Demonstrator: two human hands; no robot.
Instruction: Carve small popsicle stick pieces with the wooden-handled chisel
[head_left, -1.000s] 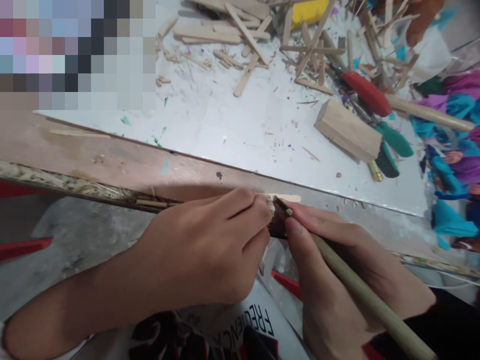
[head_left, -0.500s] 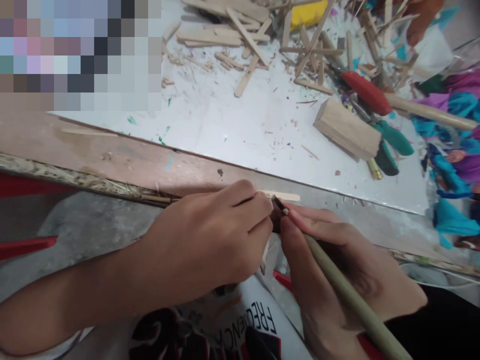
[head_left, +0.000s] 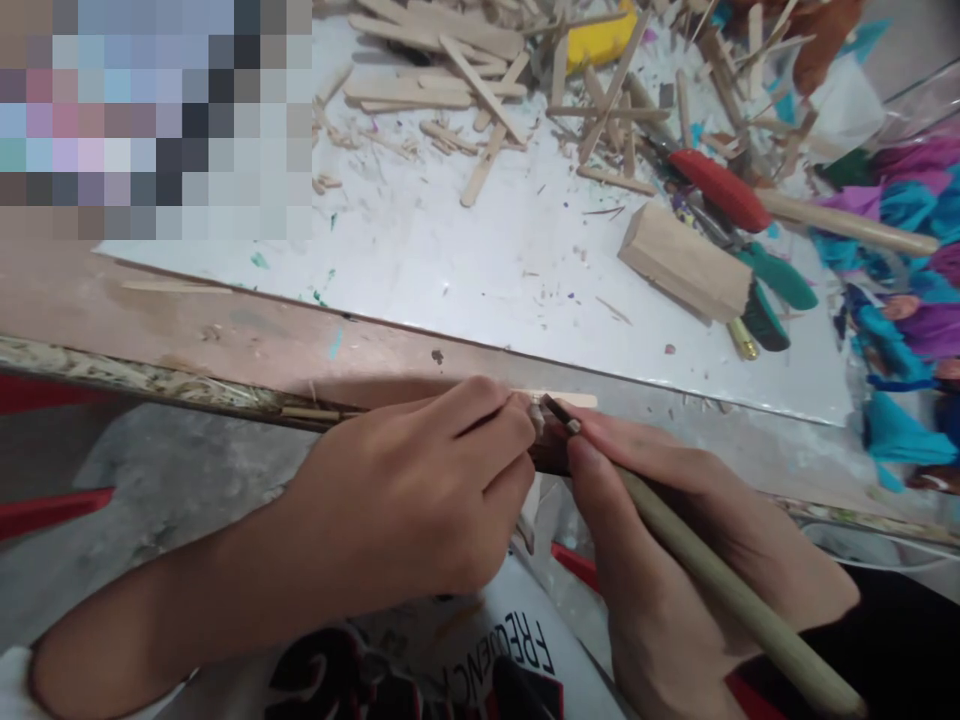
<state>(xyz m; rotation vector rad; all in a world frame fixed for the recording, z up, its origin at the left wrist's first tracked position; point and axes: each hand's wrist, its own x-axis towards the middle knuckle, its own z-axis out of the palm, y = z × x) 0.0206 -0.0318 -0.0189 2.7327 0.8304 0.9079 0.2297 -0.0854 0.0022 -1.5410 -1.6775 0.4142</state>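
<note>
My left hand (head_left: pixel 420 480) is closed at the table's near edge, its fingertips pinching or pressing a flat wooden craft stick (head_left: pixel 577 400). One end of that stick shows past the fingers; the rest is hidden. My right hand (head_left: pixel 697 540) is wrapped round the long wooden handle of a carving tool (head_left: pixel 742 620). Its short dark metal tip meets the craft stick close to my left fingertips, and the exact blade shape is hard to make out.
A white board (head_left: pixel 450 260) covers much of the table. On it lie a wooden block (head_left: pixel 682 262), a red-handled tool (head_left: pixel 720 188), green-handled pliers (head_left: pixel 780 275), and several loose craft sticks (head_left: pixel 487 160) with shavings. Blue and purple crumpled material (head_left: pixel 907 430) lies at right.
The view has shifted slightly. The carving tool's tip has moved a little, and its handle leans lower to the right. Both hands keep their hold beside the craft stick.
</note>
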